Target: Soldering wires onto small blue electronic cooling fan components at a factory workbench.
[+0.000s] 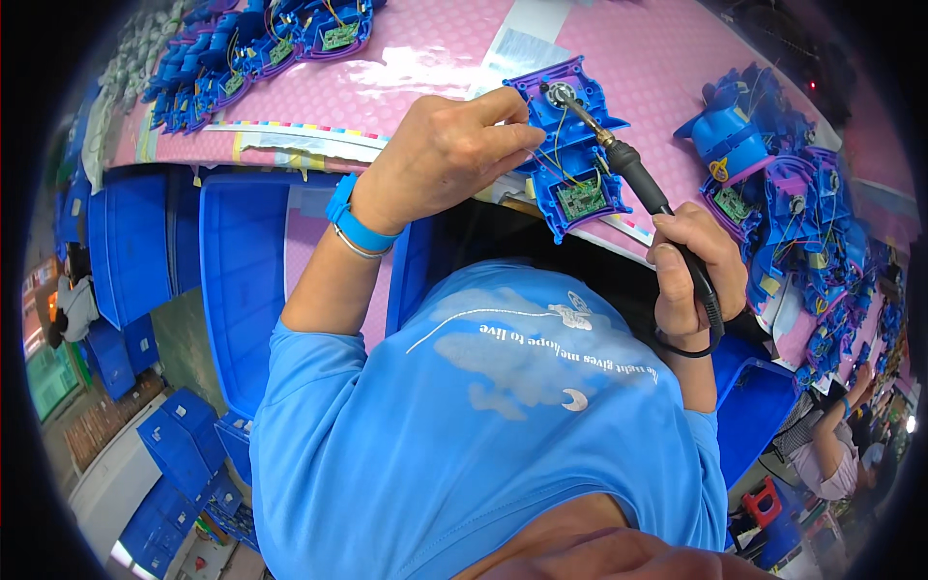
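From my remote seat, I see the blue plastic housing [592, 158] lying open on the pink table covering [425, 63] at its near edge, between the two hands: just beyond the fingertips of the left hand [462, 145], and up and to the left of the right hand [698, 269]. The left hand has thumb and forefinger drawn close together in a pinch at the housing's left side; I cannot tell whether anything thin is caught between them. The right hand is closed around the black handle of a soldering iron [635, 172], whose metal tip reaches to a round metallic part [560, 94] in the upper section; whether it touches, I can't make out from here. The housing is deep blue with purple along its upper rim and studded with small posts. A green circuit board [581, 199] sits in the lower section, and thin yellowish wires [558, 145] run between the two sections. Similar blue assemblies [324, 39] crowd the table at upper left, with another pile [788, 208] to the right. As for writing, I find white lettering upside down across the blue shirt [503, 387], beside a pale crescent, and no readable label on the housing.
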Available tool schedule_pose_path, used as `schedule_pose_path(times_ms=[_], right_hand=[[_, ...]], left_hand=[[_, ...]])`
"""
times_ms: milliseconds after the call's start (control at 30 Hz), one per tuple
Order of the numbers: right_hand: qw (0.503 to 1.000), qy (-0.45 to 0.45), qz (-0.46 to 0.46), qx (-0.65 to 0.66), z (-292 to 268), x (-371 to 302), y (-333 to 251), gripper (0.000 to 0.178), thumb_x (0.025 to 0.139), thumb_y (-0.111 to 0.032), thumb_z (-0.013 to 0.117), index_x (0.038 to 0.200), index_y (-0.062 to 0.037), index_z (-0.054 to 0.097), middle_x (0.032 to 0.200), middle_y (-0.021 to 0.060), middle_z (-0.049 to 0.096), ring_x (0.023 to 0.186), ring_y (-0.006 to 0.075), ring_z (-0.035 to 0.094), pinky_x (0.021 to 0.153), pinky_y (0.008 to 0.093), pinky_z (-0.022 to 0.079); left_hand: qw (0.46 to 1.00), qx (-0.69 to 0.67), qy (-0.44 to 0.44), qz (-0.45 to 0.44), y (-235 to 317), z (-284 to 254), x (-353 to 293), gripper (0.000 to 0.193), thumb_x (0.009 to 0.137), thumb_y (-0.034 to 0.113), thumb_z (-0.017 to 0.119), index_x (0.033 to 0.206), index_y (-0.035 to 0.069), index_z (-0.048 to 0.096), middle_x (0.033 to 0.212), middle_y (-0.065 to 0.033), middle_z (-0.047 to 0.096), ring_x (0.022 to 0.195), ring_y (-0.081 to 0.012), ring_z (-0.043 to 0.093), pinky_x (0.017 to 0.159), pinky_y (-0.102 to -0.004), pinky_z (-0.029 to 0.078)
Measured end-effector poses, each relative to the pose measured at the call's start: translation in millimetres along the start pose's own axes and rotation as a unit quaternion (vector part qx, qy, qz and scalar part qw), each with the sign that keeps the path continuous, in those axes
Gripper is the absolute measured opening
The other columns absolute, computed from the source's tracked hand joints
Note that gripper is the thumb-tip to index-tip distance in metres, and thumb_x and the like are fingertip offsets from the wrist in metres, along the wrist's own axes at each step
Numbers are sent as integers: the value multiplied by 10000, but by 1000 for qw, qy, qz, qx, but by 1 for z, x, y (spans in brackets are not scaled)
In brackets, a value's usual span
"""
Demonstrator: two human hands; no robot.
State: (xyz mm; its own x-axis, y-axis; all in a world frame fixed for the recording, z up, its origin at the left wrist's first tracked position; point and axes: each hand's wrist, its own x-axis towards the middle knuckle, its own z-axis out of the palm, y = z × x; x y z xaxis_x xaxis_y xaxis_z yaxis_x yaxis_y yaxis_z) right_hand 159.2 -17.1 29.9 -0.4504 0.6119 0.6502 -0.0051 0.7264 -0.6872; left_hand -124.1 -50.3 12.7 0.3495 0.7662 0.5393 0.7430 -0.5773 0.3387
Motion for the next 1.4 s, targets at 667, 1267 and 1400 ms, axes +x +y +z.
schedule_pose_path(times_ms=[667, 1267, 1400], right_hand=[[1000, -5, 11, 4, -3, -2, 1, 222, 780, -34, 690, 969, 82, 685, 751, 176, 690, 544, 244, 603, 511, 332, 442], [999, -21, 23, -19, 1, 1, 5, 210, 785, -39, 707, 967, 65, 691, 723, 157, 675, 543, 239, 597, 505, 334, 439], [999, -26, 20, -20, 0, 2, 4, 219, 780, -32, 703, 972, 71, 687, 726, 165, 677, 549, 243, 605, 509, 335, 444]], left_hand=[[994, 84, -17, 75, -3, -1, 9, 198, 787, 68, 695, 976, 78, 640, 903, -39, 587, 704, -172, 686, 528, -320, 537], [990, 89, 46, 100, -11, 16, 9, 219, 782, 65, 701, 998, 58, 669, 952, -39, 680, 749, -166, 714, 544, -288, 561], [990, 94, 49, 98, -10, 16, 9, 214, 783, 64, 703, 994, 59, 670, 946, -37, 679, 751, -164, 716, 543, -288, 561]])
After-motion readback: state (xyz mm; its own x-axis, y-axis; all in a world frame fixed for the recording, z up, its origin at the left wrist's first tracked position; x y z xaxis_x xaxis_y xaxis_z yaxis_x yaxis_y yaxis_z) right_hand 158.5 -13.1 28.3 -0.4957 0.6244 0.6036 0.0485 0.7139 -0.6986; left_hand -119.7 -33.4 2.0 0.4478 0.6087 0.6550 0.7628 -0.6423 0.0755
